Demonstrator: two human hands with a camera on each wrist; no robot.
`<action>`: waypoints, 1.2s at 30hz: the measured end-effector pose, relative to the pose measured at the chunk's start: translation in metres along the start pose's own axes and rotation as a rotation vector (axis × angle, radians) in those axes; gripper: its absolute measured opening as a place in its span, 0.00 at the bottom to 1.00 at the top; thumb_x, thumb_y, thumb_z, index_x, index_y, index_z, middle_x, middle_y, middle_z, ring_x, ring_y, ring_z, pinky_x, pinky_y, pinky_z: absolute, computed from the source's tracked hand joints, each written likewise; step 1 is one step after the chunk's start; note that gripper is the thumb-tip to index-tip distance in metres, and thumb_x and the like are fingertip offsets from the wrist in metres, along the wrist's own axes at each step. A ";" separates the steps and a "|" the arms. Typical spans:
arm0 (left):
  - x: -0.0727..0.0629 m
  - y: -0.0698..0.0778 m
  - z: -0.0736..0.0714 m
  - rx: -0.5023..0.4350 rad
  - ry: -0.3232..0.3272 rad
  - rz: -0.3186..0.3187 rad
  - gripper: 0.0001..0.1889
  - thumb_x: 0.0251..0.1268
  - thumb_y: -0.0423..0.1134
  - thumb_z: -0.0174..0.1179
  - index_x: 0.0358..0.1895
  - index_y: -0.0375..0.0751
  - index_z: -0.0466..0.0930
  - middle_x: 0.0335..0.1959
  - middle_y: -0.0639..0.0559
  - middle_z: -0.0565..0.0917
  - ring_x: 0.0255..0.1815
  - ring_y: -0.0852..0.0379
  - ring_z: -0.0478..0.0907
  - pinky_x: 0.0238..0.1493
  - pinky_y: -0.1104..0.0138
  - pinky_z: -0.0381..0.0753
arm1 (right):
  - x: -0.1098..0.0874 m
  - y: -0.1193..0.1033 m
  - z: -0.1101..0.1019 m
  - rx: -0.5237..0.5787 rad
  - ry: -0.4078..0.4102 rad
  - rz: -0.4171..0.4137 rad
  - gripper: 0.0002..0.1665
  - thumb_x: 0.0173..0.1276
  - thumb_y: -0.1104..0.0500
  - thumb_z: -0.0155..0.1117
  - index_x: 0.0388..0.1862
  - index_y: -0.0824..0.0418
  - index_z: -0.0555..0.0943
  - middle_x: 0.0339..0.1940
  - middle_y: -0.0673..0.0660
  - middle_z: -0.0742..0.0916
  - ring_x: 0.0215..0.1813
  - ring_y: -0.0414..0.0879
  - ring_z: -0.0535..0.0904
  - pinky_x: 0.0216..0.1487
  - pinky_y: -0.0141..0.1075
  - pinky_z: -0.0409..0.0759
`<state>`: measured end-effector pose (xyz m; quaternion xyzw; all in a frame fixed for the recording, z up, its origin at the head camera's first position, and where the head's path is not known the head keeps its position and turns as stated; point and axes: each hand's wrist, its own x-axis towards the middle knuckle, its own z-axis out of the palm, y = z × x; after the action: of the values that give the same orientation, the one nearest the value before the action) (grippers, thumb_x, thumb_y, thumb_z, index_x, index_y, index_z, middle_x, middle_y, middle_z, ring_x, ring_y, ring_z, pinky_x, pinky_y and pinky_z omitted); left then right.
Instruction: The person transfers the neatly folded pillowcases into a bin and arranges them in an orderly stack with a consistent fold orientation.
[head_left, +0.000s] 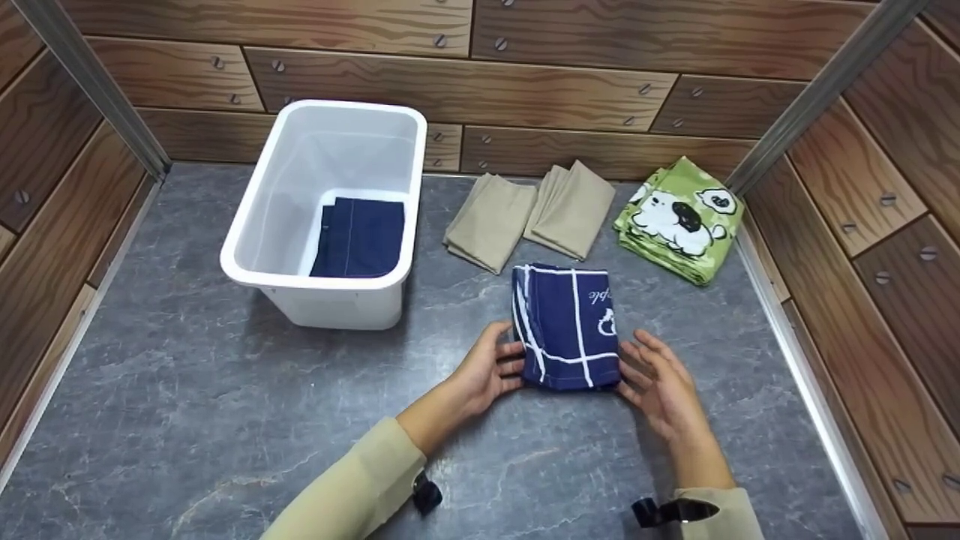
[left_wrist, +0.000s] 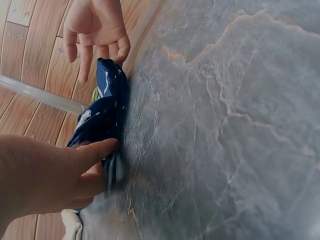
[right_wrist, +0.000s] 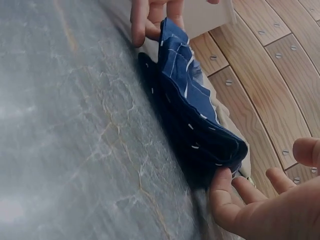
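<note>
A folded navy cloth (head_left: 566,326) with white lines and white lettering lies on the grey floor in front of me, its layered edge showing in the right wrist view. At its left side, my left hand (head_left: 484,371) touches the edge with extended fingers. My right hand (head_left: 664,386) is at the opposite side, fingers spread and fingertips right at the cloth's edge. In the right wrist view, one fingertip (right_wrist: 222,175) of that hand meets the folded layers, while the thumb stands away from them.
A white bin (head_left: 322,300) stands to the left with a folded dark blue cloth (head_left: 364,236) inside. Beyond the navy cloth lie two folded beige cloths (head_left: 495,217) and a green cloth (head_left: 682,221) with a dog print. Wood-patterned walls (head_left: 360,75) enclose the back and sides.
</note>
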<state>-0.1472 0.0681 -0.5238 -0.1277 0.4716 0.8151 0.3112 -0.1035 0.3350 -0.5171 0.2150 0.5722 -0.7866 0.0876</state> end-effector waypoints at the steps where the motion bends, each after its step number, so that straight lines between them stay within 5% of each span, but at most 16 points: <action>1: 0.000 0.001 0.000 0.005 0.005 0.002 0.37 0.68 0.56 0.47 0.74 0.40 0.56 0.71 0.35 0.67 0.64 0.40 0.71 0.66 0.47 0.71 | 0.001 0.000 0.000 0.007 -0.002 0.002 0.24 0.81 0.56 0.46 0.73 0.53 0.63 0.56 0.46 0.84 0.58 0.48 0.78 0.56 0.42 0.76; 7: 0.002 0.006 0.003 0.042 0.030 0.027 0.39 0.68 0.56 0.47 0.77 0.39 0.51 0.70 0.33 0.68 0.72 0.36 0.61 0.70 0.44 0.66 | 0.002 0.000 0.001 0.026 -0.020 0.009 0.27 0.81 0.55 0.46 0.76 0.55 0.60 0.63 0.50 0.81 0.59 0.50 0.76 0.58 0.46 0.74; 13: 0.008 0.008 0.000 -0.019 0.005 0.028 0.39 0.68 0.55 0.48 0.77 0.41 0.49 0.72 0.31 0.65 0.72 0.34 0.63 0.70 0.46 0.69 | 0.002 0.000 0.002 0.049 -0.059 -0.007 0.31 0.81 0.56 0.43 0.79 0.57 0.53 0.72 0.56 0.72 0.66 0.52 0.72 0.60 0.52 0.77; 19: 0.016 0.008 -0.004 -0.065 0.022 0.017 0.40 0.64 0.54 0.50 0.76 0.40 0.51 0.75 0.33 0.60 0.70 0.34 0.67 0.68 0.48 0.71 | 0.003 0.000 0.000 0.060 -0.056 -0.011 0.28 0.82 0.56 0.42 0.78 0.56 0.56 0.73 0.57 0.72 0.67 0.51 0.71 0.58 0.51 0.79; 36: 0.026 0.015 -0.016 -0.203 -0.008 0.029 0.37 0.65 0.53 0.46 0.77 0.46 0.53 0.78 0.35 0.54 0.74 0.33 0.58 0.70 0.42 0.63 | 0.009 0.006 0.000 0.069 -0.055 -0.013 0.29 0.82 0.55 0.43 0.78 0.56 0.55 0.72 0.56 0.71 0.62 0.48 0.75 0.58 0.48 0.78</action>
<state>-0.1775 0.0590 -0.5351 -0.1484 0.3871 0.8637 0.2866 -0.1087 0.3338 -0.5264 0.1923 0.5434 -0.8121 0.0907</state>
